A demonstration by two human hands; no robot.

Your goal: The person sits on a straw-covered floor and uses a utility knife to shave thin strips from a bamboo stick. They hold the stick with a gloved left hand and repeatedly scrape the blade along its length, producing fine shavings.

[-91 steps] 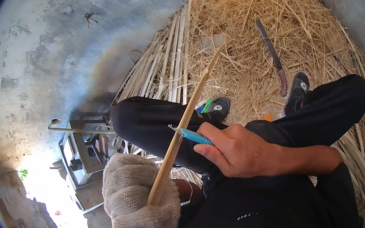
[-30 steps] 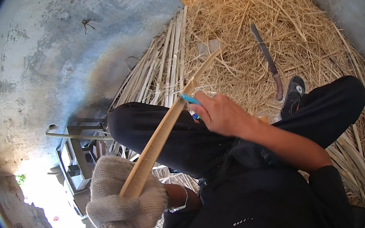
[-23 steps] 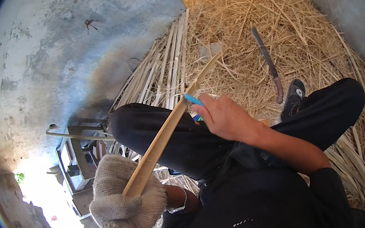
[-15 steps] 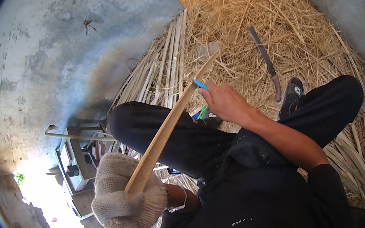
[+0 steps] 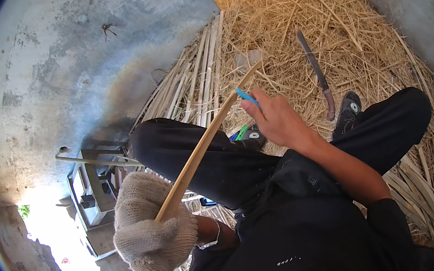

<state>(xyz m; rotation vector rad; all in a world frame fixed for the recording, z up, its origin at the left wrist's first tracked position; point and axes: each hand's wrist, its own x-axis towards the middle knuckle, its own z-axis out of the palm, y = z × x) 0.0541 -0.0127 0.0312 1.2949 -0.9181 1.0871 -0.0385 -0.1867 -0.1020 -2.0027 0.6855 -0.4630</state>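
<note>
Fingers of right hand [image 5: 280, 121] curled around blue-handled tool [image 5: 248, 98], against bamboo strip [image 5: 202, 151]; gloved left hand [image 5: 153, 236] fisted on strip's near end.

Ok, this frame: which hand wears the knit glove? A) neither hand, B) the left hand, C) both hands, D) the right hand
B: the left hand wears a pale knit glove and grips the bamboo strip, while the right hand is bare and holds a blue-handled tool.
</note>
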